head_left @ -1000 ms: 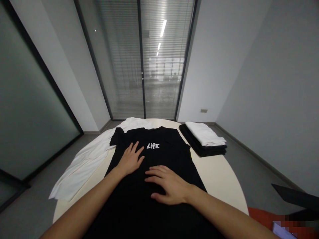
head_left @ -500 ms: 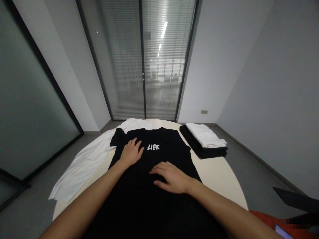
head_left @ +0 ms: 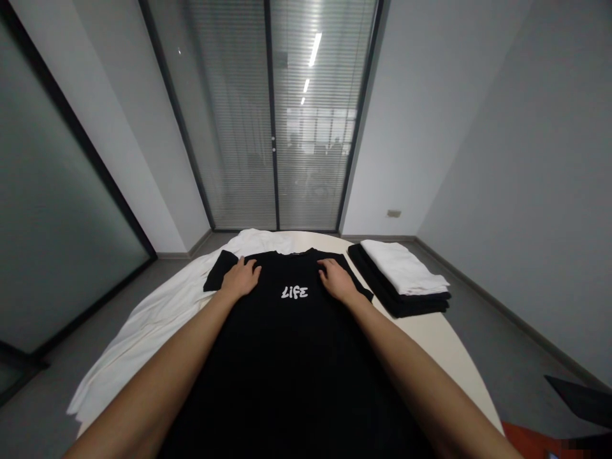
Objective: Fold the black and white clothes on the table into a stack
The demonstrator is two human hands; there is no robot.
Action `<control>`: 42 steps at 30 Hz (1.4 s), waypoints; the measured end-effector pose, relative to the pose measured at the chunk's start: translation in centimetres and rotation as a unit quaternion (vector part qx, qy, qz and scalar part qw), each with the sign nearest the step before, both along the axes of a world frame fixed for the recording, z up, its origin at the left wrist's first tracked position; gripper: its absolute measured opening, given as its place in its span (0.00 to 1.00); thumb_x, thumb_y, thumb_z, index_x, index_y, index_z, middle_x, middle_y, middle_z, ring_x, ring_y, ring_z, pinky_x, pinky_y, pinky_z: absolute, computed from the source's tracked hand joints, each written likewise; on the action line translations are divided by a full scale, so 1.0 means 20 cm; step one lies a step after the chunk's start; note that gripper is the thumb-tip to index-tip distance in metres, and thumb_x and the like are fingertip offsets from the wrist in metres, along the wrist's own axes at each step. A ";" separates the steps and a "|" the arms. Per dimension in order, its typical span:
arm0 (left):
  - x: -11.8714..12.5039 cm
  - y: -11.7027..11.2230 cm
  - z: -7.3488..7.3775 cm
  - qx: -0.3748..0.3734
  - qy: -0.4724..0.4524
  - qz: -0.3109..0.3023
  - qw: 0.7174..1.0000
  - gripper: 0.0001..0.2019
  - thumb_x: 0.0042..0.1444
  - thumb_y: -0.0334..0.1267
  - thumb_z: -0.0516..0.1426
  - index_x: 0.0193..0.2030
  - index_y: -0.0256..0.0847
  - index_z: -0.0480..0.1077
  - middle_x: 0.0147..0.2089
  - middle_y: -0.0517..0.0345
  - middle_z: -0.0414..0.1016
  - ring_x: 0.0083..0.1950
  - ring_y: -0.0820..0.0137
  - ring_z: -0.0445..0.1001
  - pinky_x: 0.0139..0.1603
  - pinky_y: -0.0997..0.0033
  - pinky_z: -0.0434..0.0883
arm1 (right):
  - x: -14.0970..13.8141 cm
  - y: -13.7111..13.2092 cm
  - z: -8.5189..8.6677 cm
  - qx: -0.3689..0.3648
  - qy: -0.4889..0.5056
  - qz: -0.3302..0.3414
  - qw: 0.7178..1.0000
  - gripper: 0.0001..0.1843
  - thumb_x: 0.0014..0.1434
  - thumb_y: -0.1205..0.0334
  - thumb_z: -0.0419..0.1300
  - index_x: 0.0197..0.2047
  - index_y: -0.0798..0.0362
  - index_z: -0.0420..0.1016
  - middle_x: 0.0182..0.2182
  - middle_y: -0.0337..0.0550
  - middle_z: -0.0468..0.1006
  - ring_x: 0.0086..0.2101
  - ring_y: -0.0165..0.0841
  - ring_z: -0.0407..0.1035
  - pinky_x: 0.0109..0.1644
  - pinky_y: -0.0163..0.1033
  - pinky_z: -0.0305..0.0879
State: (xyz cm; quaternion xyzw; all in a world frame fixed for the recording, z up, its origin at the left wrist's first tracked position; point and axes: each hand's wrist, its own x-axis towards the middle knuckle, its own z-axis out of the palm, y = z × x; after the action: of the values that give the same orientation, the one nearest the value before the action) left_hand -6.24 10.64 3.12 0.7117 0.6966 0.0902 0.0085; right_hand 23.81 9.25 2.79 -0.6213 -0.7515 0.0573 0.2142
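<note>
A black T-shirt (head_left: pixel 291 357) with white lettering across its chest lies spread over the table, its neckline at the far end. On the shirt's upper left, near the sleeve, rests my left hand (head_left: pixel 240 278), fingers apart and holding nothing. My right hand (head_left: pixel 335 278) lies on the upper right of the shirt by the shoulder, its fingers stretched forward and slightly bent, with nothing seen in them. The lower part of the shirt runs out of view towards me, between my forearms.
White cloth (head_left: pixel 143 331) covers the table's left side and hangs past its edge. At the right stands a folded stack, a white garment (head_left: pixel 404 266) on top of black ones (head_left: pixel 421 306). The pale round table (head_left: pixel 444 344) faces a glass door with blinds (head_left: pixel 310 185).
My right hand has moved forward from the middle of the shirt to its right shoulder. My left hand has shifted slightly left and forward towards the left shoulder.
</note>
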 end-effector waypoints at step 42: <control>0.33 -0.04 -0.10 0.077 0.046 -0.049 0.995 0.27 0.67 0.41 0.49 0.70 0.33 0.60 0.75 0.40 0.53 0.72 0.51 0.58 0.70 0.52 0.57 | -0.27 0.23 -0.11 -0.072 -0.093 -0.018 0.993 0.36 0.72 0.43 0.41 0.74 0.56 0.54 0.72 0.53 0.54 0.69 0.49 0.48 0.71 0.56 0.41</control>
State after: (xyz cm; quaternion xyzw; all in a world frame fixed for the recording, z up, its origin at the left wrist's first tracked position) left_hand 0.43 9.91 1.14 0.7472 0.6513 0.1100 -0.0737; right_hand 18.47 13.94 0.53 -0.6514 -0.7507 0.0489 0.0989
